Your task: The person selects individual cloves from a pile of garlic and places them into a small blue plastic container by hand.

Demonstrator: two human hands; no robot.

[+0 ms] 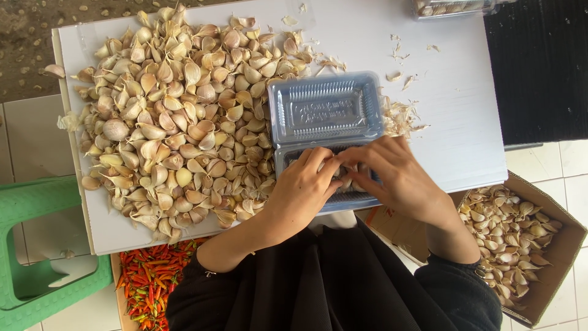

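Observation:
A clear plastic hinged container [324, 110] lies open on the white board [453, 122], its lid flat toward the far side. My left hand [300, 190] and my right hand [398, 175] both rest over the near half of the container, fingers bent onto the garlic cloves [350, 182] inside it. The hands hide most of that half. A large pile of loose garlic cloves [177, 116] covers the board to the left of the container, touching its edge.
A cardboard box of garlic cloves [520, 245] sits on the tiled floor at the lower right. Red chillies [150, 279] lie in a box under the board's near edge. A green plastic stool [37, 245] stands at the left. Papery garlic skins [401, 116] litter the board beside the lid.

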